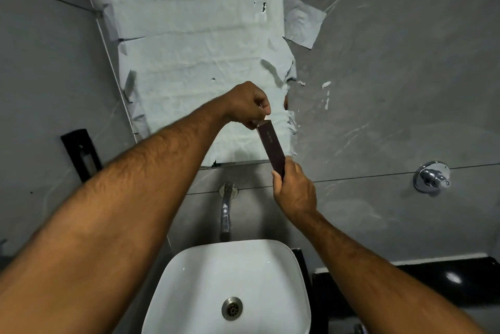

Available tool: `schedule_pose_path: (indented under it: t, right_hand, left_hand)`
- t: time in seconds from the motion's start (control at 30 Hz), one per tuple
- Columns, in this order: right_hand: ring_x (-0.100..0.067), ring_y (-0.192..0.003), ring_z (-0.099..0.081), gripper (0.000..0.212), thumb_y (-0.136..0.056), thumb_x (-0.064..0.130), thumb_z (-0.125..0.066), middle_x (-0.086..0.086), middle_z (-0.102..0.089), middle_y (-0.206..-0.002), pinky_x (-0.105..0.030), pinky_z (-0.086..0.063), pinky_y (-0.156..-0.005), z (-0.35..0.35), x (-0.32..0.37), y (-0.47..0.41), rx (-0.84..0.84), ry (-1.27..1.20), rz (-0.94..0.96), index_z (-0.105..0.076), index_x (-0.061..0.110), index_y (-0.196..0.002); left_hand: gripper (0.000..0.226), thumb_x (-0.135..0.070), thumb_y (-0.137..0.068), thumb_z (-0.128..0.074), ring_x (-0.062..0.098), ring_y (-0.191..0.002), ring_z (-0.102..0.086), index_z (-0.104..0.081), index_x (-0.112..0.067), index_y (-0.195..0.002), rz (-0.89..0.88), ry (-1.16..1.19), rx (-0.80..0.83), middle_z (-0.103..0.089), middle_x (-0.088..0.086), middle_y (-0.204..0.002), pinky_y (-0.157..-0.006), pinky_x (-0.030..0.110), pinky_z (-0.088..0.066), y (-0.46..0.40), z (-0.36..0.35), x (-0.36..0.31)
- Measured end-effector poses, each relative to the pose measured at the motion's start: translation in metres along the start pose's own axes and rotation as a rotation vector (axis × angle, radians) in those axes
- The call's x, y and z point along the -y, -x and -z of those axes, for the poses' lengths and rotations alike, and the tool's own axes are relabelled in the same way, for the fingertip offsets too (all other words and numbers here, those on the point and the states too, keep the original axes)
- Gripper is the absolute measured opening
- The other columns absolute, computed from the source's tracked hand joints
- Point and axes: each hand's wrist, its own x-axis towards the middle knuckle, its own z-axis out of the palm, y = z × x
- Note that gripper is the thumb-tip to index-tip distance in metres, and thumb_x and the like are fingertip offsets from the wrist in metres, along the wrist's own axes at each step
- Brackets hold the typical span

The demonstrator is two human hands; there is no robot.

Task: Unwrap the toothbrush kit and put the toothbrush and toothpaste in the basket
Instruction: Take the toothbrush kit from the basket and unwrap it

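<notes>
A slim dark maroon toothbrush kit box (271,144) is held up in front of the wall, above the sink. My right hand (293,190) grips its lower end. At the box's upper end my left hand (250,103) pinches the pale end flap between its fingertips. What is inside the box is hidden. No basket is in view.
A white basin (189,279) with a metal drain (232,308) sits below, under a chrome wall tap (226,212). White paper (194,44) covers the mirror ahead. A chrome valve handle (432,177) is on the right wall, above a black counter (446,282). A black wall bracket (81,153) is on the left.
</notes>
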Motion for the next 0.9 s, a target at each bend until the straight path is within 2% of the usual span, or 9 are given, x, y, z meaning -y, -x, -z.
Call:
schedule_pose_path:
  t: [0.17,0.3,0.33,0.43,0.47,0.53,0.6,0.73,0.9]
  right_hand:
    - [-0.033,-0.093,-0.066,0.04,-0.096,0.033,-0.056,-0.012,-0.063,-0.115,-0.042,-0.054,-0.076,0.018,-0.005,-0.02,0.072,0.115,0.075,-0.046,0.013,-0.129]
    - [-0.036,-0.087,-0.063,0.033,-0.084,0.014,-0.059,-0.012,-0.065,-0.107,-0.042,-0.049,-0.073,0.044,-0.005,-0.05,0.105,0.381,0.3,-0.052,0.015,-0.116]
    - [-0.035,-0.088,-0.061,0.036,-0.08,0.01,-0.059,-0.012,-0.065,-0.106,-0.042,-0.048,-0.077,0.051,-0.003,-0.06,0.13,0.469,0.378,-0.053,0.017,-0.116]
    - [-0.029,-0.091,-0.056,0.036,-0.081,0.008,-0.059,-0.006,-0.063,-0.102,-0.044,-0.043,-0.085,0.072,0.013,-0.089,0.254,0.671,0.618,-0.053,0.024,-0.113]
    - [-0.028,-0.092,-0.056,0.036,-0.083,0.009,-0.06,-0.005,-0.062,-0.101,-0.044,-0.042,-0.088,0.077,0.022,-0.095,0.29,0.726,0.708,-0.055,0.025,-0.115]
    - [-0.027,-0.095,-0.057,0.035,-0.085,0.015,-0.064,-0.003,-0.063,-0.1,-0.044,-0.042,-0.091,0.081,0.049,-0.102,0.331,0.849,0.92,-0.059,0.027,-0.117]
    - [-0.025,-0.097,-0.058,0.031,-0.085,0.024,-0.069,-0.001,-0.064,-0.1,-0.043,-0.041,-0.093,0.077,0.081,-0.098,0.366,0.985,1.117,-0.063,0.028,-0.115]
    - [-0.023,-0.106,-0.056,0.022,-0.089,0.028,-0.067,0.002,-0.063,-0.109,-0.042,-0.036,-0.103,0.061,0.12,-0.08,0.456,1.187,1.264,-0.066,0.029,-0.11]
    - [-0.023,-0.109,-0.055,0.024,-0.091,0.026,-0.065,0.001,-0.062,-0.112,-0.043,-0.034,-0.105,0.06,0.113,-0.076,0.46,1.176,1.231,-0.063,0.027,-0.115]
  left_hand:
    - [0.012,-0.012,-0.08,-0.051,0.027,-0.071,-0.072,-0.063,-0.009,-0.08,0.178,0.334,-0.189,-0.067,0.012,-0.076,-0.054,0.033,-0.059,0.01,-0.022,0.016]
    - [0.006,-0.004,-0.087,-0.049,0.027,-0.066,-0.07,-0.054,-0.006,-0.084,0.471,0.816,-0.365,-0.062,0.015,-0.081,-0.049,0.036,-0.059,0.027,-0.047,0.052]
    - [0.007,-0.005,-0.089,-0.047,0.027,-0.069,-0.069,-0.054,-0.005,-0.087,0.547,0.995,-0.344,-0.063,0.016,-0.084,-0.053,0.039,-0.06,0.034,-0.054,0.065]
    - [0.019,-0.009,-0.096,-0.04,0.026,-0.075,-0.063,-0.055,-0.003,-0.086,0.609,1.483,-0.276,-0.067,0.016,-0.075,-0.087,0.043,-0.058,0.06,-0.086,0.099]
    - [0.022,-0.01,-0.097,-0.039,0.026,-0.076,-0.063,-0.057,-0.002,-0.085,0.594,1.601,-0.301,-0.069,0.016,-0.071,-0.085,0.039,-0.059,0.069,-0.1,0.108]
    - [0.023,-0.01,-0.097,-0.041,0.025,-0.073,-0.065,-0.059,0.001,-0.087,0.557,1.803,-0.38,-0.072,0.015,-0.064,-0.06,0.031,-0.062,0.087,-0.131,0.115]
    - [0.022,-0.011,-0.096,-0.044,0.026,-0.063,-0.071,-0.06,0.003,-0.089,0.545,1.986,-0.426,-0.072,0.017,-0.064,-0.049,0.029,-0.06,0.105,-0.161,0.119]
    - [0.028,-0.02,-0.097,-0.048,0.027,-0.062,-0.074,-0.061,0.005,-0.097,0.525,2.133,-0.395,-0.073,0.021,-0.072,-0.053,0.032,-0.061,0.13,-0.196,0.129]
    - [0.043,-0.034,-0.098,-0.047,0.019,-0.062,-0.073,-0.054,-0.002,-0.125,0.569,2.024,-0.275,-0.076,0.017,-0.085,-0.042,0.02,-0.053,0.14,-0.193,0.15]
